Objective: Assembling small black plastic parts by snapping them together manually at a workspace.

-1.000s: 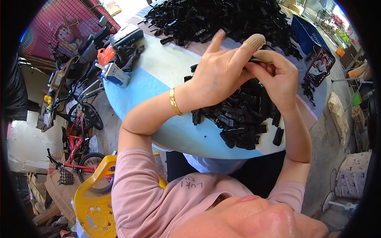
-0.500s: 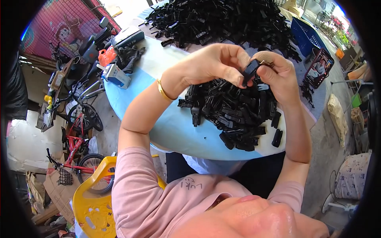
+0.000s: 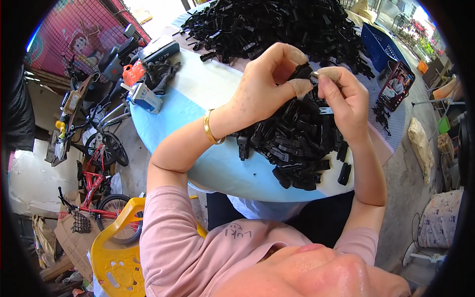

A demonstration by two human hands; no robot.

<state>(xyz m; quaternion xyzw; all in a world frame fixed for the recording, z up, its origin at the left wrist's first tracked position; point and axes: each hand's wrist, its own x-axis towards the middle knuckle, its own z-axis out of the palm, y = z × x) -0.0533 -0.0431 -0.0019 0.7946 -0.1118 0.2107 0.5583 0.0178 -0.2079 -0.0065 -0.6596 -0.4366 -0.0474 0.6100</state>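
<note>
Head view: round table [image 3: 217,168] with pale blue cover. Far side, big heap of black plastic parts [image 3: 277,24]; near edge, smaller pile of black parts [image 3: 297,143] under hands. Left hand [image 3: 262,89], gold bracelet [image 3: 210,128] on wrist, raised over smaller pile, thumb and fingers pinched on small black part [image 3: 302,73]. Right hand [image 3: 346,101] meets it, bandaged fingertips [image 3: 329,74] closed on same part's other end. Phone [image 3: 396,86] propped at right; yellow chair [image 3: 114,252] lower left.
</note>
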